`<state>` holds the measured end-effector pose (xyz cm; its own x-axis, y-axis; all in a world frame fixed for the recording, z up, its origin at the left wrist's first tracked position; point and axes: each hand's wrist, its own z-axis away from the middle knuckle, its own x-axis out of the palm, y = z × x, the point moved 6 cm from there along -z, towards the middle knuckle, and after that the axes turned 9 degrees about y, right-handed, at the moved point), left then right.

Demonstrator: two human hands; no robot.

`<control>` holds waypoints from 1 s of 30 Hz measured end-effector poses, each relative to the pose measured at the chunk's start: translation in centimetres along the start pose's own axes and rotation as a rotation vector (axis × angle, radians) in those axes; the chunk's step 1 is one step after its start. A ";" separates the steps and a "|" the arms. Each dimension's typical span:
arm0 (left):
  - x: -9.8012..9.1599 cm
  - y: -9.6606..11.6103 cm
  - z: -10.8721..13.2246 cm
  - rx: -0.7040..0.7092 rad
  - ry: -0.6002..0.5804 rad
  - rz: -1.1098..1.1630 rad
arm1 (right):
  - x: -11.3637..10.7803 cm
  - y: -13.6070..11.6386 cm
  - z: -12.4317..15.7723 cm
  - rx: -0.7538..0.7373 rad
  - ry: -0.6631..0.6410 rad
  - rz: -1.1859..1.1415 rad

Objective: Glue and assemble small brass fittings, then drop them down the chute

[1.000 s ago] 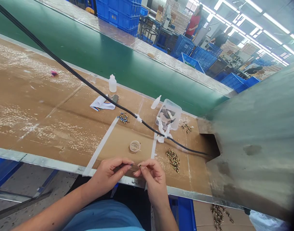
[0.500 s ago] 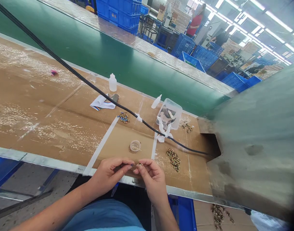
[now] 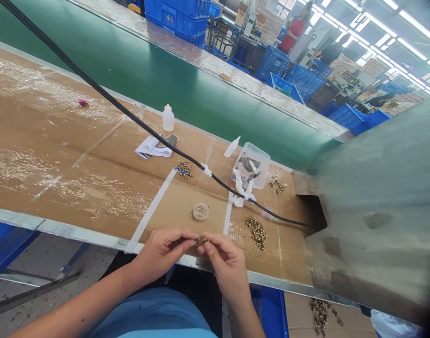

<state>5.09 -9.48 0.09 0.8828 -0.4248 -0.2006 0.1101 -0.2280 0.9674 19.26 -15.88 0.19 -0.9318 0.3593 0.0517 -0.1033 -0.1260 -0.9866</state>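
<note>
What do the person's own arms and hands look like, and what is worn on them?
The left hand and right hand are bare, with no gloves, and no watch or bracelet shows. The left forearm and right forearm have no sleeves. A blue garment covers the body.

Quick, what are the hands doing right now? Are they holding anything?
Left hand: closed, fingers pinching a tiny dark part.
Right hand: closed, fingers pinching a tiny brass-coloured part.
</note>
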 end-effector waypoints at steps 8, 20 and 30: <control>-0.1 0.0 0.1 0.003 0.015 -0.022 | 0.2 0.5 0.5 0.155 0.029 -0.013; 0.0 -0.3 0.2 0.018 -0.033 -0.007 | 0.2 -1.5 0.9 -0.127 0.072 0.359; 0.1 0.5 0.0 0.095 -0.039 -0.022 | 0.2 -0.9 0.7 -0.102 0.064 0.332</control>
<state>5.18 -9.65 0.55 0.8617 -0.4525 -0.2297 0.0840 -0.3193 0.9439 18.97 -16.34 1.21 -0.8846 0.3724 -0.2807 0.2395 -0.1537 -0.9586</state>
